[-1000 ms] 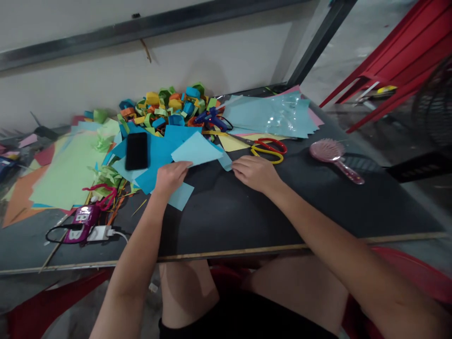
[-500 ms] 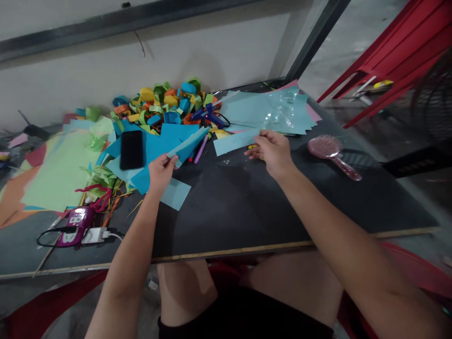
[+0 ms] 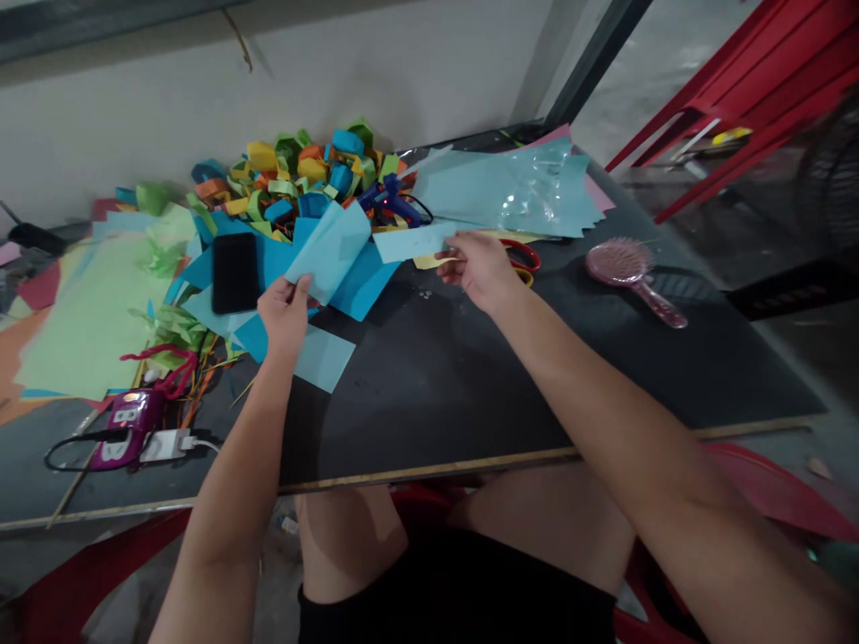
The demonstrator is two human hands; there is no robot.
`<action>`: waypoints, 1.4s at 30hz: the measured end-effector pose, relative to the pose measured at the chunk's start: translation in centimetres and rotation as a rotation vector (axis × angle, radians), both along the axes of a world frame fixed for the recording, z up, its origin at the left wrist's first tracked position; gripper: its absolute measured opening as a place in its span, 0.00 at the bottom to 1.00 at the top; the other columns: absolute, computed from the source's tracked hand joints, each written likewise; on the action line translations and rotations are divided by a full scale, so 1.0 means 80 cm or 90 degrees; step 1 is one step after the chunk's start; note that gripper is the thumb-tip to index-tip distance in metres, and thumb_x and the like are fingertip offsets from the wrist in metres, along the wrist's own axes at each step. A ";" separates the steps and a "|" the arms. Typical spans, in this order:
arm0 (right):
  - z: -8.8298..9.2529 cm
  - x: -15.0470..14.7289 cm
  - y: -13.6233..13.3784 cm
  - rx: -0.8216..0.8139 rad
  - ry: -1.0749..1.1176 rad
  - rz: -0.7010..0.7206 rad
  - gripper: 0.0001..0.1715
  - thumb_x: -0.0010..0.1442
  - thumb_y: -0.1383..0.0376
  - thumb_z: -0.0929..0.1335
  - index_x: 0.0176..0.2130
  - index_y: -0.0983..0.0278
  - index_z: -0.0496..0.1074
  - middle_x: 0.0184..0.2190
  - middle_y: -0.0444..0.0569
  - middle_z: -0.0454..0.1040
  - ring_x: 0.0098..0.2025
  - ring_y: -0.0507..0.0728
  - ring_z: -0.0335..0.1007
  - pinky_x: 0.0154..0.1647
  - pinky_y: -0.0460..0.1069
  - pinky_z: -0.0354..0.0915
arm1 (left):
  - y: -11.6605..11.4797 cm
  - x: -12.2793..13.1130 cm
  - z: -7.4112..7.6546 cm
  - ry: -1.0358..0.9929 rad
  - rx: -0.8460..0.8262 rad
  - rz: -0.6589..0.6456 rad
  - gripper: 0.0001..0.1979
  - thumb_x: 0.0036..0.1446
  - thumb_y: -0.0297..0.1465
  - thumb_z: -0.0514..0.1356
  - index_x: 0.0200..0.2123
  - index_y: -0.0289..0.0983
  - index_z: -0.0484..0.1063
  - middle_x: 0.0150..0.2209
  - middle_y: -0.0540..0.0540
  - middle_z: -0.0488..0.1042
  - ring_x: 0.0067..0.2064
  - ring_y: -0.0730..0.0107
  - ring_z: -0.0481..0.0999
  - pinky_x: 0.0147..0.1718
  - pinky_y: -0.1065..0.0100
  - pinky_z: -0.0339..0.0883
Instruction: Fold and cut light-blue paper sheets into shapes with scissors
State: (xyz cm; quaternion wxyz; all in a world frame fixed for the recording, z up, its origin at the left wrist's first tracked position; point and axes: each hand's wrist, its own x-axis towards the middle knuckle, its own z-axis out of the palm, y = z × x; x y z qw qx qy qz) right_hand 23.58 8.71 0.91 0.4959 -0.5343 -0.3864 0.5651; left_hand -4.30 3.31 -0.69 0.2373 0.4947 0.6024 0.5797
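Nearest on the dark desk (image 3: 416, 402), in front of the black phone (image 3: 234, 273) and to its left, a purple device (image 3: 131, 425) lies beside a white adapter (image 3: 165, 444). A loose pale blue piece (image 3: 326, 360) sits to the phone's front right. Just right of the phone, the left hand (image 3: 285, 309) pinches a light blue sheet (image 3: 334, 249) by its lower end; farther right of the phone, the right hand (image 3: 480, 268) grips a narrow pale strip (image 3: 408, 243) (the two papers stay apart). Well right of the phone are red-and-yellow scissor handles (image 3: 527, 255), partly hidden, and a pink hairbrush (image 3: 621, 264). Beyond the phone, to its right, lie a blue glue gun (image 3: 395, 206) and a heap of coloured paper pieces (image 3: 295, 179).
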 end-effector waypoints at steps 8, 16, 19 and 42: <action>-0.011 -0.042 0.025 0.012 -0.061 0.031 0.06 0.51 0.65 0.70 0.29 0.61 0.67 0.26 0.47 0.69 0.31 0.56 0.71 0.23 0.48 0.70 | 0.011 -0.003 -0.005 -0.138 -0.074 0.059 0.10 0.59 0.37 0.61 0.29 0.38 0.68 0.22 0.52 0.69 0.25 0.74 0.74 0.25 0.72 0.74; -0.020 -0.067 0.025 0.055 -0.107 0.152 0.10 0.59 0.60 0.65 0.28 0.61 0.67 0.27 0.48 0.71 0.35 0.60 0.74 0.35 0.57 0.74 | 0.009 0.004 -0.017 -0.084 -0.096 -0.009 0.09 0.57 0.35 0.62 0.28 0.38 0.69 0.21 0.52 0.68 0.24 0.73 0.73 0.25 0.69 0.75; -0.023 -0.071 0.022 0.067 -0.125 0.147 0.11 0.59 0.60 0.66 0.27 0.61 0.65 0.26 0.47 0.70 0.33 0.57 0.73 0.33 0.54 0.74 | 0.008 0.008 -0.019 -0.062 -0.087 -0.017 0.09 0.57 0.35 0.62 0.28 0.38 0.70 0.21 0.52 0.67 0.24 0.72 0.73 0.25 0.68 0.75; -0.024 -0.046 0.017 0.236 -0.237 0.112 0.11 0.57 0.59 0.73 0.38 0.61 0.72 0.20 0.40 0.64 0.25 0.52 0.62 0.30 0.50 0.62 | 0.008 0.002 -0.003 -0.010 0.029 0.202 0.17 0.65 0.44 0.52 0.44 0.36 0.69 0.38 0.45 0.76 0.36 0.69 0.79 0.31 0.68 0.77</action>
